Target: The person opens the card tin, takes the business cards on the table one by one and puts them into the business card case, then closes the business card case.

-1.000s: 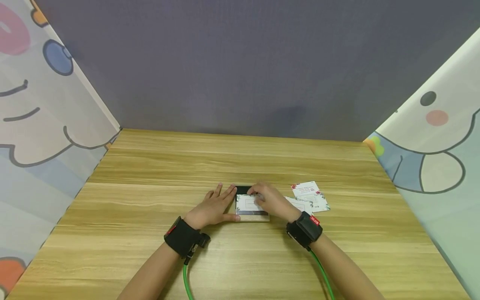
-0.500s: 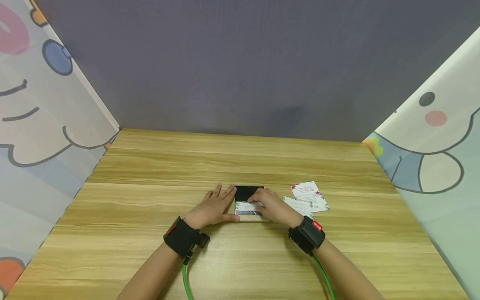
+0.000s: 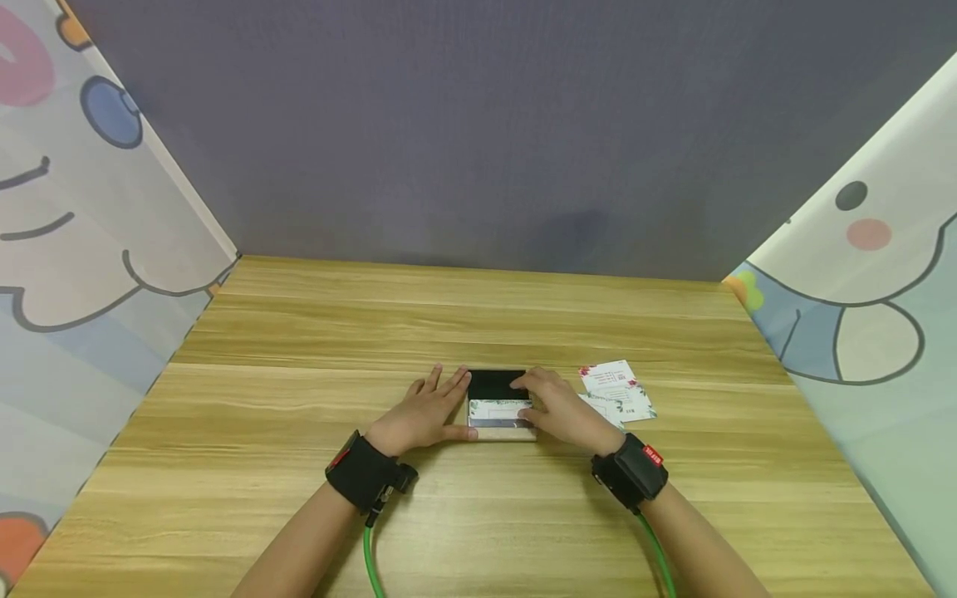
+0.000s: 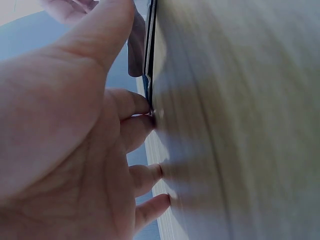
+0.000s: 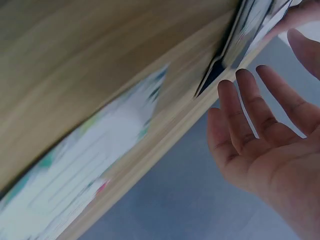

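Observation:
A flat card case (image 3: 489,384) with a black inside lies on the wooden table. A white card with green leaf print (image 3: 495,409) sits partly in its near pocket, the upper strip showing. Along the case's left side rests my left hand (image 3: 422,422), fingers spread and fairly straight, thumb at the near left corner. My right hand (image 3: 561,409) is at the case's right edge, fingers loosely bent. In the right wrist view, the right hand's fingers (image 5: 247,105) are apart and hold nothing.
Right of the case, partly behind my right hand, lie several loose printed cards (image 3: 616,386), overlapping; some have red flowers, others green leaves. A grey panel (image 3: 478,149) stands along the table's far edge. Green cables (image 3: 371,556) run from the wrist bands.
The right hand has pushed the leaf-print card down into the case's pocket, let it go and drawn back to the right. The left hand has stayed in place.

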A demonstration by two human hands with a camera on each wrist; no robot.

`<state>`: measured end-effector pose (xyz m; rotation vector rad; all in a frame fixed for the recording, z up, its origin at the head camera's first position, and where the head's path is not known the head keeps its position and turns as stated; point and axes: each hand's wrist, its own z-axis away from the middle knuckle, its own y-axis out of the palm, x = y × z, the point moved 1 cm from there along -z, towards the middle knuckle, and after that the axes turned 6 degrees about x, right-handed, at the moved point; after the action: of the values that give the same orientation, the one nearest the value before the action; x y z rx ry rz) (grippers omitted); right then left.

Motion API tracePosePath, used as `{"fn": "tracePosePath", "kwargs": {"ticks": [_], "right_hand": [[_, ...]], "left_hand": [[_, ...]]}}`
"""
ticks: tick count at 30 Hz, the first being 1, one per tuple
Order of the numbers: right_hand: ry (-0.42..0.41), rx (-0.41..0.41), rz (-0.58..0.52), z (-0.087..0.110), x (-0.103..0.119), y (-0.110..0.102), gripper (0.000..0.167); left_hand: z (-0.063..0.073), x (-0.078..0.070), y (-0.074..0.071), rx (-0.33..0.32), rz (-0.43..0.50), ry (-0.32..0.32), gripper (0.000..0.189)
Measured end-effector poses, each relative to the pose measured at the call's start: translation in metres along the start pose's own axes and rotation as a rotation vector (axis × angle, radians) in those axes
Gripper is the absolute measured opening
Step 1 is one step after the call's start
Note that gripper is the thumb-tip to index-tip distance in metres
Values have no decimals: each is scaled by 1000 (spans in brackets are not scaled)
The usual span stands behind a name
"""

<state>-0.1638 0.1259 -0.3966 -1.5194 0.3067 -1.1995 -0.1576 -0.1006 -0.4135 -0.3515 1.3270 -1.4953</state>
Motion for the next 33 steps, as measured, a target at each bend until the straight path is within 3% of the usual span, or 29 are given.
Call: {"fn": "tracePosePath", "kwargs": {"ticks": [6, 17, 33], "right_hand": [[34, -70, 24, 17, -21, -8, 41], [133, -119, 91, 48, -56, -23, 42], [252, -90, 116, 63, -72, -26, 48]], "left_hand": [[0, 0, 1, 0, 3, 4, 88], [1, 1, 0, 3, 4, 9, 88], [1, 2, 0, -6, 18, 19, 89]]}}
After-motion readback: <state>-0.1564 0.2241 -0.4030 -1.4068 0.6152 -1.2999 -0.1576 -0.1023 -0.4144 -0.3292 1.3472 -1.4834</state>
